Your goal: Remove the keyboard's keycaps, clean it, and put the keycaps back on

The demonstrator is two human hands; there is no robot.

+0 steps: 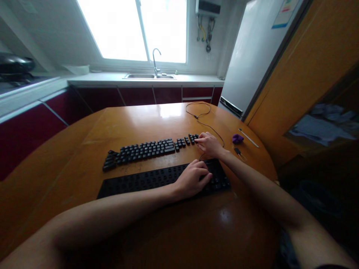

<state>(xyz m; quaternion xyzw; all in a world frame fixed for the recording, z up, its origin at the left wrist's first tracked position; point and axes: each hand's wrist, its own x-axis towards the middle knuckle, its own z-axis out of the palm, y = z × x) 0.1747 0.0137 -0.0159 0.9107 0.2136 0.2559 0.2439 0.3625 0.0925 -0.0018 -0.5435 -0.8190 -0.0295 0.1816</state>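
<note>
A black keyboard (157, 177) lies on the wooden table in front of me, its left and middle part stripped of keycaps. Over its right end rests my left hand (192, 178), fingers curled and thumb close to them; whatever lies between them is hidden. Loose black keycaps (146, 148) stand behind the keyboard, laid out in rows like the key layout. At the right end of those rows, my right hand (209, 145) has its fingertips pinched together at a keycap. Some keys (218, 183) are still seated at the keyboard's lower right.
A cable (210, 125) loops across the table's far right. Right of my right hand lie a purple crumpled item (238, 139), a small black tool with wire prongs (238, 152) and a thin white stick (248, 138). Beyond the table (129, 119) are a sink (140, 76) and a fridge (244, 63).
</note>
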